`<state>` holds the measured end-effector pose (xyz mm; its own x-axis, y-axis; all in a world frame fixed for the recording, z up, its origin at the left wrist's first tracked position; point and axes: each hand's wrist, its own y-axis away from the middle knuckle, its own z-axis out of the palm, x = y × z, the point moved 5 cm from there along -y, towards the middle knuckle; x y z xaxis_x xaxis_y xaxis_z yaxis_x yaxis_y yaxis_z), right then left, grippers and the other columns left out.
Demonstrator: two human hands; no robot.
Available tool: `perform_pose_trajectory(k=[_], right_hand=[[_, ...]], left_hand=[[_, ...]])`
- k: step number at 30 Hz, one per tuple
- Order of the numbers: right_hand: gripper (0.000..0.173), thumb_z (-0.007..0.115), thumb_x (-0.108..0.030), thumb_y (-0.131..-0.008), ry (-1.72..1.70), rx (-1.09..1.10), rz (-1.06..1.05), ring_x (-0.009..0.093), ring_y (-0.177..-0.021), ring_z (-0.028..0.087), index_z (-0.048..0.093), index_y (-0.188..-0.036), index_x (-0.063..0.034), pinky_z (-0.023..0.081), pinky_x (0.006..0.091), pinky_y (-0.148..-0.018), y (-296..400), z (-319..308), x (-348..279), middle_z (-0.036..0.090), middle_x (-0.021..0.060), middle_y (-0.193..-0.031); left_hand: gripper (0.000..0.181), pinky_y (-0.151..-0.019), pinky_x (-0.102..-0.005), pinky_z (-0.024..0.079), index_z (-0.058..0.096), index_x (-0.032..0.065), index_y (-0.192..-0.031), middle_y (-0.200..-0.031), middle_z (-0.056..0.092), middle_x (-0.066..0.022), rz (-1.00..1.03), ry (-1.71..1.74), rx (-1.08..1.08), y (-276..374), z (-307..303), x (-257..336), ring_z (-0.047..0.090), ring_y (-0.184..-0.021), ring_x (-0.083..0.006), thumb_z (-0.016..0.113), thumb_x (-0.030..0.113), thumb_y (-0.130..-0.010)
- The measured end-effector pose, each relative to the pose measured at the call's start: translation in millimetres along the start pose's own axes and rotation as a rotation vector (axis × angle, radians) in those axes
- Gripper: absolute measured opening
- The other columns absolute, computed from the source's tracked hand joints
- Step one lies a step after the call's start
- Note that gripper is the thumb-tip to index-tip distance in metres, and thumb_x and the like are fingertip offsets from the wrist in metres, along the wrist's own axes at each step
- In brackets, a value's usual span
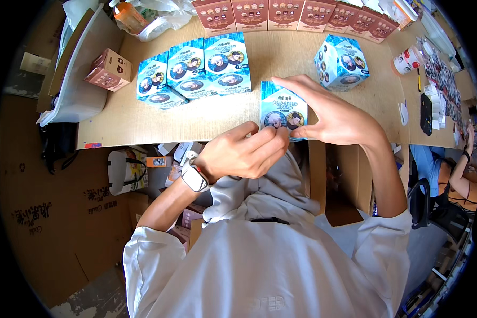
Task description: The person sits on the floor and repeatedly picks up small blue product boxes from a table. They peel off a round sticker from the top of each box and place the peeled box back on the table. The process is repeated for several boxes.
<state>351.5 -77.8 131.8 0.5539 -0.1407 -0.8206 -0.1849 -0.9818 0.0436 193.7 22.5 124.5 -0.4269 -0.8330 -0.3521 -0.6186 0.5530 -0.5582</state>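
Observation:
A blue printed carton [283,104] with two round character pictures sits at the table's front edge, right before me. My right hand [322,111] spans its right side, fingers at the top edge and thumb near the lower right corner. With fingers bent, my left hand [248,151] is at the carton's lower front edge, and its fingertips cover part of that edge. Whether those fingertips pinch anything is hidden. Left of the carton stand several matching blue cartons [226,59] in a row. Another blue carton [340,63] stands apart, behind my right hand.
Reddish-brown boxes [250,16] line the table's back, and one more brown box [110,70] stands at left beside a white plastic bin [83,67]. A drink bottle [407,59] and a dark phone-like object [425,113] lie at right. Another person's arm [461,171] shows at far right.

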Motion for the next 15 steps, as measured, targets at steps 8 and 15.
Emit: perform_pose_trajectory(k=[8,15], right_hand=[[0.136,0.099,-0.026,-0.072,-0.301,0.296,-0.089,0.035,-0.157,0.030,0.005,-0.169,-0.0097,0.031,0.0492,-0.126,33.8,36.7,46.2,0.020,0.0192,-0.172],[0.115,0.094,-0.015,-0.073,-0.365,0.648,-0.103,0.028,-0.134,0.054,0.027,-0.165,-0.0040,0.043,0.0448,-0.115,28.3,60.1,42.2,0.048,0.0159,-0.151]], left_hand=[[0.010,-0.068,-0.0225,0.049,0.066,0.0146,-0.092,-0.105,0.064,0.0037,0.005,-0.041,0.058,3.9,0.0,-4.2,0.061,-0.096,-0.0094,0.066,0.020,-0.085],[0.009,-0.067,-0.0233,0.052,0.063,0.0155,-0.089,-0.102,0.063,0.0031,0.035,0.037,0.057,-5.5,-14.5,-16.7,0.062,-0.095,-0.0101,0.067,0.021,-0.083]])
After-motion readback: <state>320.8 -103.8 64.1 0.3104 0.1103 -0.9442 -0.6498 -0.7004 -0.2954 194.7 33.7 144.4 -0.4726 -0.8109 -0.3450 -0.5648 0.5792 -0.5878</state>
